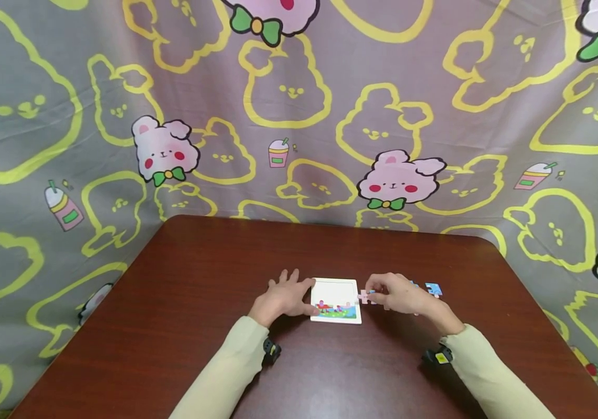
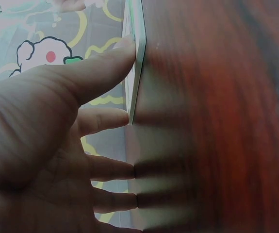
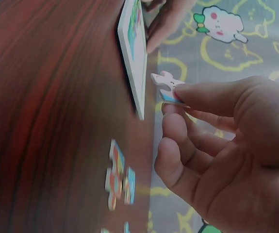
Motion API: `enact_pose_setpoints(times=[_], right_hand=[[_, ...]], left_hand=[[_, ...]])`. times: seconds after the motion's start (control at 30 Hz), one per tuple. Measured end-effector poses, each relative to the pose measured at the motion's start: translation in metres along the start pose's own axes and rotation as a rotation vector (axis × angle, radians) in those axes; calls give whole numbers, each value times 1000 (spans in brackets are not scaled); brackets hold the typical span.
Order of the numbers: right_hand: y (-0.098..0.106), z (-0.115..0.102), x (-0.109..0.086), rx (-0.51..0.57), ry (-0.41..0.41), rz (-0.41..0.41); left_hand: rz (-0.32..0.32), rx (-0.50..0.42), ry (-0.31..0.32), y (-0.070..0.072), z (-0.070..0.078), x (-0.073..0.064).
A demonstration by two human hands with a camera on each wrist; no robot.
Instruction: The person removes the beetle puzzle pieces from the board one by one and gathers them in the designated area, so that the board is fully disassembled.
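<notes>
Sleeves (image 1: pixel 228 372) nearest; right hand (image 1: pixel 402 295) pinches puzzle piece (image 3: pixel 168 93) just right of tray (image 1: pixel 333 291); left hand (image 1: pixel 283 296), fingers spread, touches tray.

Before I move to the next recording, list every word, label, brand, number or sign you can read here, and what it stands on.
None can be read in any view.
Right wrist device: its yellow patch is too small to read.
Puzzle tray and held piece: pictures, no legible text.
Curtain: cartoon prints, no legible text.

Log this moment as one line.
left hand: touches puzzle tray | right hand: pinches pink-and-blue piece | tray: partly filled | loose pieces: on table
</notes>
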State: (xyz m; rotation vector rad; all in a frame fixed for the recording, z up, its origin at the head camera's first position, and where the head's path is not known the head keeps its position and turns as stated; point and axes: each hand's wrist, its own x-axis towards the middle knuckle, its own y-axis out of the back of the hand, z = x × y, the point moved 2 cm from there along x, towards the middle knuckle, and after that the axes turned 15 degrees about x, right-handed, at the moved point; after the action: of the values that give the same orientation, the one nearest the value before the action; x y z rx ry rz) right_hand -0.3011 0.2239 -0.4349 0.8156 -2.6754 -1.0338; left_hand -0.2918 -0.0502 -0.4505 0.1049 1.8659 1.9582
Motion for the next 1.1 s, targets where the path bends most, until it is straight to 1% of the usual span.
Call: enact_pose_setpoints(times=[0.27,0.43,0.67,0.87,1.1], right_hand=[[20,15,-16,54,-8,-15],[32,26,-24,105,-45,-33],[46,36,-34,104,-58,-34],[57,43,-41,110,-90,-45],[68,49,-51,110,-120,-97]], left_hand=[[-4,5,-2,0,0,0],[-8,3,-2,0,0,-1],[-7,5,-4,-1,0,-1],[-11,4,-8,-1,0,-1],[-7,6,-13,-2,-1,0]])
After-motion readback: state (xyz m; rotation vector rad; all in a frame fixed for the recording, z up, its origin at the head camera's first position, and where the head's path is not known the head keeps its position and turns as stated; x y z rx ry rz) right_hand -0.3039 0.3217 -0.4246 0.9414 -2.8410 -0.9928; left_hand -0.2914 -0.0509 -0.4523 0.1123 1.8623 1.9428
